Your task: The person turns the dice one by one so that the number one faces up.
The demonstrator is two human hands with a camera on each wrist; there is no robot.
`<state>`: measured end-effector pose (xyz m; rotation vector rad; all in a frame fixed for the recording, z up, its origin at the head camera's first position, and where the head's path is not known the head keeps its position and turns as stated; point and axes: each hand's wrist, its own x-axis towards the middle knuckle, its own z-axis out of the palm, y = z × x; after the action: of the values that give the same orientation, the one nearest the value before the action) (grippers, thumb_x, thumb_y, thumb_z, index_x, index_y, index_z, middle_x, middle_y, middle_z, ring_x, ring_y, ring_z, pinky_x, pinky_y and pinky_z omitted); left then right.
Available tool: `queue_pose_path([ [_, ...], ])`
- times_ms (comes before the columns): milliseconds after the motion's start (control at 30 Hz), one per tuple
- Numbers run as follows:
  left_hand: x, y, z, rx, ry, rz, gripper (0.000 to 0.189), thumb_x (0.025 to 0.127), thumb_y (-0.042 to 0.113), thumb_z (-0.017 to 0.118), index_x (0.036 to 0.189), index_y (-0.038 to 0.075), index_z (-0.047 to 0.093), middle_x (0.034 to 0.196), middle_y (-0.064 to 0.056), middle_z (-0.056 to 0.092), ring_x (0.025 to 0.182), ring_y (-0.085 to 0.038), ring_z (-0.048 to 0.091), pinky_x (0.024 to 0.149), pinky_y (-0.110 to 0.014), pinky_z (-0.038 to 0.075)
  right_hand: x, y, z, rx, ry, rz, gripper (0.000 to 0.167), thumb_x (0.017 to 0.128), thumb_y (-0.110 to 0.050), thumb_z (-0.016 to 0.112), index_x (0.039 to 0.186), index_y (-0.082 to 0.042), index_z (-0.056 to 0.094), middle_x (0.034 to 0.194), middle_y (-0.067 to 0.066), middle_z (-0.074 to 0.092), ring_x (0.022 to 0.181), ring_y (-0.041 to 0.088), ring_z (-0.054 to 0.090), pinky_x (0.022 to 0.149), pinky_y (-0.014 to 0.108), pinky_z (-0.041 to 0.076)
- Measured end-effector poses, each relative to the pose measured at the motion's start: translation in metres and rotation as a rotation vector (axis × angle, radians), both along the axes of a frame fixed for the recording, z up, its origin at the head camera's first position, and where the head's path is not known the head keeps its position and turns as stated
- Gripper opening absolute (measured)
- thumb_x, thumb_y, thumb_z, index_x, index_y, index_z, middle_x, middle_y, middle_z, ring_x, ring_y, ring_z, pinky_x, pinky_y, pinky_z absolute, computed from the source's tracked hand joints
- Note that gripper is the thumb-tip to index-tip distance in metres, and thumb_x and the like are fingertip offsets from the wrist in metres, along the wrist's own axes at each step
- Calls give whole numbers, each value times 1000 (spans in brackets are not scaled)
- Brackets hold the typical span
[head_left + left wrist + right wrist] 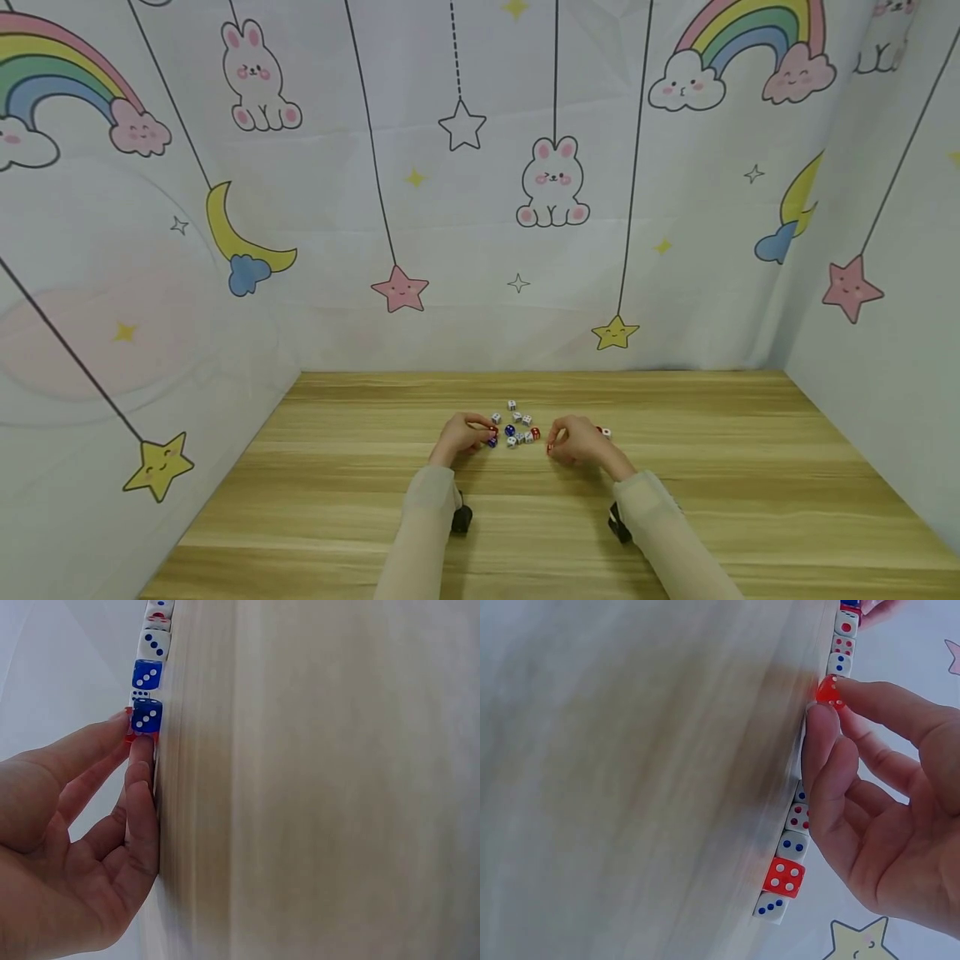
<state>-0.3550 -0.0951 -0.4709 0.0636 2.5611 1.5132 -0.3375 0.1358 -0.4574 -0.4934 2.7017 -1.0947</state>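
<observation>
My left hand (467, 434) is at the left edge of a loose group of dice, thumb and fingertips pinching a red die (130, 736). A blue die (146, 716) sits right at those fingertips and partly hides the red one. To the right of the group, my right hand (576, 440) pinches another red die (829, 691), tilted, between thumb and fingertip close over the tabletop. Between the hands lie several white dice (512, 442), a blue die (510, 430) and a red die (536, 433).
More white dice (512, 405) lie toward the back of the wooden table (337, 500). Beyond the right hand are a white die (607, 433) and a red die (784, 877), partly hidden in the head view. Printed fabric (480, 225) hangs behind and at both sides.
</observation>
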Motion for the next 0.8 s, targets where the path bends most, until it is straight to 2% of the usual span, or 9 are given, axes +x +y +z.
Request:
queue_pose_path([
  [233, -3, 0, -3, -4, 16, 0, 19, 81, 16, 64, 97, 5, 68, 78, -6, 69, 49, -7, 47, 48, -22, 42, 0, -1, -1, 21, -43, -36, 5, 82, -9, 61, 81, -5, 63, 63, 5, 63, 48, 12, 54, 44, 25, 43],
  [433, -3, 0, -3, -6, 20, -3, 19, 81, 16, 64, 97, 6, 69, 79, -6, 69, 50, -7, 48, 48, -22, 43, 0, 0, -2, -29, -89, -52, 8, 85, -7, 56, 83, -3, 63, 62, 6, 61, 48, 13, 54, 44, 24, 43],
  [567, -3, 0, -3, 2, 24, -4, 19, 81, 16, 64, 97, 5, 68, 79, -6, 69, 49, -8, 48, 48, -22, 43, 1, 0, -2, -56, -99, -42, 5, 83, -6, 58, 85, -3, 61, 62, 7, 61, 47, 13, 53, 44, 24, 44],
  [800, -1, 0, -1, 12, 20, -6, 19, 81, 16, 64, 96, 5, 68, 80, -7, 69, 49, -8, 47, 48, -22, 42, 3, 0, -1, -64, -89, -25, 10, 77, -3, 64, 85, -3, 59, 59, 8, 61, 46, 13, 52, 43, 25, 45],
])
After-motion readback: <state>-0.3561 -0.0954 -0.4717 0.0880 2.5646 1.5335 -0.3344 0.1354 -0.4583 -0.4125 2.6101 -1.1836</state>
